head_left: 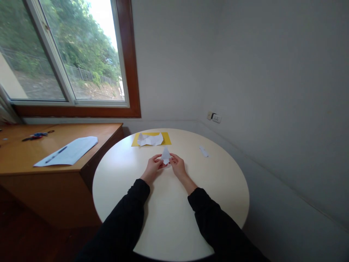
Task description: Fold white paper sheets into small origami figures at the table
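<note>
Fingers (160,159) of both hands pinch a small folded white paper (165,155) from either side, left hand (153,167) and right hand (178,165) equally near, its point upward, just above the round desk (226,189), yellow sheet (166,138) beyond.

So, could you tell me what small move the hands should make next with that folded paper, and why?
Probably lower the small folded white paper onto the round table and press its crease: the left hand and right hand pinch it from both sides, apparently just above the surface.
</note>
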Action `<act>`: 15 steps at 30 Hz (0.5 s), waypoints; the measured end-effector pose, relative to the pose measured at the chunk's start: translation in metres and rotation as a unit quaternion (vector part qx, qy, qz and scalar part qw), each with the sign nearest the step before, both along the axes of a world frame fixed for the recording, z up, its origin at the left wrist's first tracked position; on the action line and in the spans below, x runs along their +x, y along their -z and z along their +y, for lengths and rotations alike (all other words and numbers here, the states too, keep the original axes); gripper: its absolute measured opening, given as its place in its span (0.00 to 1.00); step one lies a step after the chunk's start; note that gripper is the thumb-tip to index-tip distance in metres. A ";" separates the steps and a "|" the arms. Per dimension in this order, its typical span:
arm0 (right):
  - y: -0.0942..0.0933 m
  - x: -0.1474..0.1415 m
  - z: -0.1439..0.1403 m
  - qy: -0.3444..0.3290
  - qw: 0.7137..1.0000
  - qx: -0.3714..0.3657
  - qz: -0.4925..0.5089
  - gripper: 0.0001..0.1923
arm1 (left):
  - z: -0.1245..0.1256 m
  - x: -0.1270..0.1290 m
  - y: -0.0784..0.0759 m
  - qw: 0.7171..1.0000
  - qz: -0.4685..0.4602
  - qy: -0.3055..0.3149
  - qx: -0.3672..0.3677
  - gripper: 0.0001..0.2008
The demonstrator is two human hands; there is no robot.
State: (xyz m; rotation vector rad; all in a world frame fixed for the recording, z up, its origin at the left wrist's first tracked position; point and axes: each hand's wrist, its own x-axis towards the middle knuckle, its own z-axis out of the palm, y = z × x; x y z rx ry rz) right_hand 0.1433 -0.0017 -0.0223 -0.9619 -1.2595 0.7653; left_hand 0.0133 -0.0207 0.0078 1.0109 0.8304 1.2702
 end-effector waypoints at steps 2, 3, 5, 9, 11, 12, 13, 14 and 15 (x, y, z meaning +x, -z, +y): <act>0.001 0.000 0.001 0.002 1.000 0.000 0.005 0.14 | -0.001 0.000 -0.001 1.000 0.002 -0.002 -0.004 0.14; 0.002 0.000 0.002 0.002 1.000 0.001 0.009 0.13 | -0.001 0.000 -0.001 1.000 0.003 -0.003 -0.004 0.14; 0.002 0.000 0.002 0.001 1.000 0.004 0.015 0.13 | 0.000 0.001 0.000 1.000 0.004 -0.003 -0.002 0.12; -0.001 0.000 0.000 0.002 1.000 -0.005 0.027 0.11 | 0.002 0.001 0.003 1.000 -0.005 -0.015 0.005 0.09; -0.004 0.000 -0.001 0.000 0.999 -0.010 0.032 0.10 | 0.003 0.001 0.003 1.000 -0.004 -0.021 0.010 0.07; -0.004 0.000 -0.001 0.000 0.999 -0.012 0.034 0.09 | 0.003 0.001 0.003 1.000 -0.002 -0.021 0.011 0.06; -0.005 0.000 -0.002 0.000 0.999 -0.014 0.035 0.09 | 0.003 0.001 0.003 1.000 -0.001 -0.021 0.014 0.05; -0.005 0.000 -0.002 0.000 0.999 -0.017 0.035 0.08 | 0.003 0.001 0.003 1.000 0.002 -0.021 0.017 0.05; -0.005 0.000 -0.002 0.000 0.999 -0.019 0.034 0.08 | 0.003 0.001 0.003 1.000 0.004 -0.021 0.019 0.05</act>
